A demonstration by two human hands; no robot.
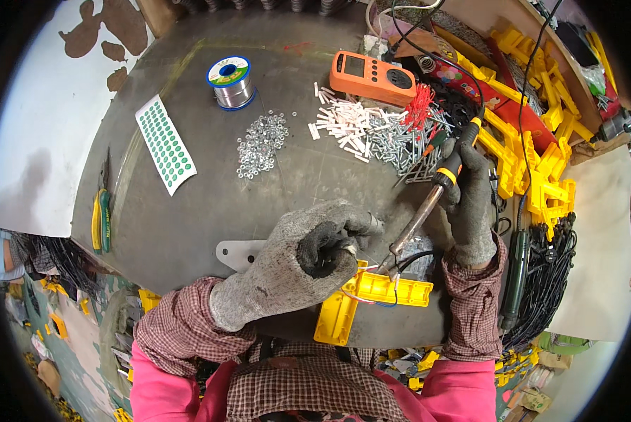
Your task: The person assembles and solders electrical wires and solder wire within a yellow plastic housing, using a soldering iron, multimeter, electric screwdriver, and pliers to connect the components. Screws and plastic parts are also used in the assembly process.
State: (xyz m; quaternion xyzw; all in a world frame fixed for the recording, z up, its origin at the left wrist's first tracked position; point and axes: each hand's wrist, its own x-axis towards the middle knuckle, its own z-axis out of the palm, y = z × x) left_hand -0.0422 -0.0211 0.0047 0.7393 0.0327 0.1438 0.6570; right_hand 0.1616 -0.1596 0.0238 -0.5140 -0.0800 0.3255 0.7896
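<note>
My right hand [472,200], in a grey work glove, grips a soldering iron [419,216] by its black and yellow handle. The iron slants down to the left, its tip close to a yellow plastic housing [408,291] with thin wires and a black cable at it. A second yellow plastic part [335,318] lies against the housing's left end. Just above these parts, my left hand [294,250], gloved too, has its fingers curled closed; a small whitish bit shows between them, too small to name. A flat metal plate with holes [234,254] lies partly under my left wrist.
Across the bench lie a solder spool [230,84], small nuts [260,144], a sticker sheet [166,144], green-yellow cutters [101,219], screws [400,141], white tubes [347,119] and an orange meter [372,79]. Yellow parts [551,190], black cables [540,302] and a dark green tool [516,281] crowd the right.
</note>
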